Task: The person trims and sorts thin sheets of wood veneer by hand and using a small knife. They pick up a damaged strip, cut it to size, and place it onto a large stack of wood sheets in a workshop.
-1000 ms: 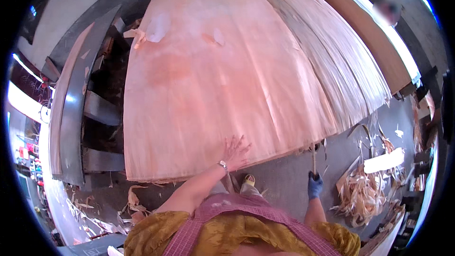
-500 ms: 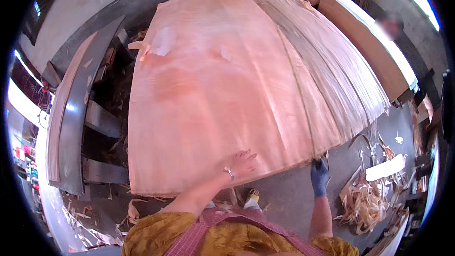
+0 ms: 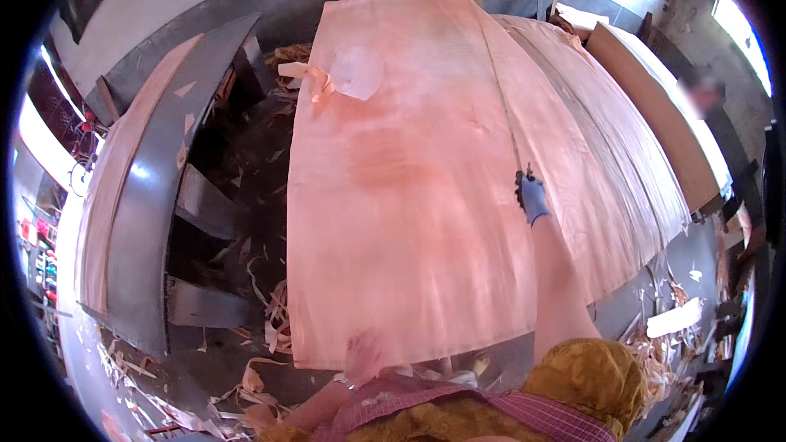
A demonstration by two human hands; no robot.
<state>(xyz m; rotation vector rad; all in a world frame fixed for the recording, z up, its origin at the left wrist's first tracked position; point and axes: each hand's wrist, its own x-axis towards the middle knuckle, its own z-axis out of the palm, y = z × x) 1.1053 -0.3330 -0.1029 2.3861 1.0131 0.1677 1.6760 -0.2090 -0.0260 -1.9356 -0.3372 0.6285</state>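
Note:
A wide pinkish wood veneer sheet (image 3: 393, 237) lies over a stack in front of me. My right hand (image 3: 534, 196), in a grey-blue glove with dark fingertips, is closed around the near end of a long thin stick (image 3: 501, 98). That stick runs away from me over the veneer toward its far edge. Bare and slightly blurred, my left hand (image 3: 364, 356) rests on the near edge of the sheet with its fingers apart. A silvery band (image 3: 345, 381) circles that wrist. Near the far left corner, a torn pale flap (image 3: 356, 74) lies on the sheet.
More veneer layers (image 3: 626, 131) slope down on the right, beside a brown-sided stack (image 3: 655, 106). To the left stands a grey metal bench (image 3: 151, 180) with veneer strips. Veneer scraps (image 3: 675, 319) litter the floor. A person (image 3: 702, 94) is at the far right.
My right hand has moved from beyond the near edge to well forward over the veneer, with the stick. My left hand has come back toward me. The view has shifted too.

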